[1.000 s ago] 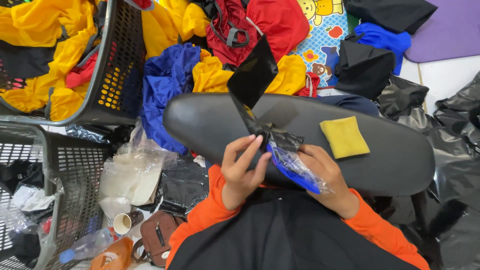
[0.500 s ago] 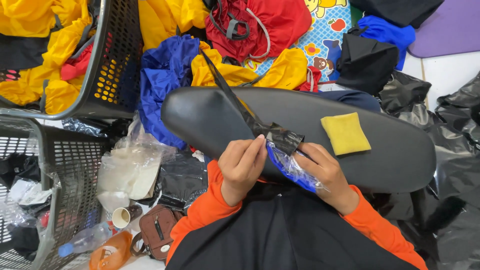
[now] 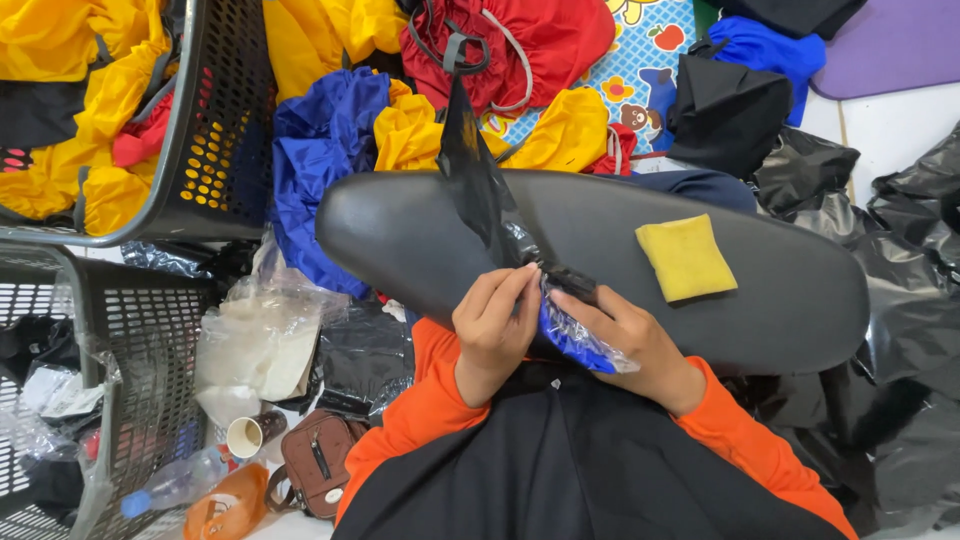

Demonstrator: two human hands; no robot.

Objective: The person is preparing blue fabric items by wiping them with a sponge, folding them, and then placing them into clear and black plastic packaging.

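Both hands are working at the near edge of a smooth, black oval tabletop (image 3: 420,240): the left hand (image 3: 492,335) is pinching the glossy black plastic strip (image 3: 478,180), which is rising crinkled beyond the fingers (image 3: 515,290). The right hand (image 3: 630,340) is gripping a folded blue cloth in clear, shiny film (image 3: 575,340). A square yellow sponge (image 3: 686,257) is lying just beyond the right fingers.

Up top we see a heap of fabric: yellow cloth (image 3: 410,130), a blue garment (image 3: 320,160) and a red bag (image 3: 540,40) on a patterned mat (image 3: 650,60). A yellow sponge (image 3: 686,257) sits on the black oval board (image 3: 800,290). At far left, a dark basket (image 3: 215,150) is stuffed with yellow clothes. Lower left we spot crumpled clear plastic (image 3: 255,345), a paper cup (image 3: 245,437), a small brown pouch (image 3: 315,465) and a plastic bottle (image 3: 175,485). Black plastic bags (image 3: 915,300) pile up at right.
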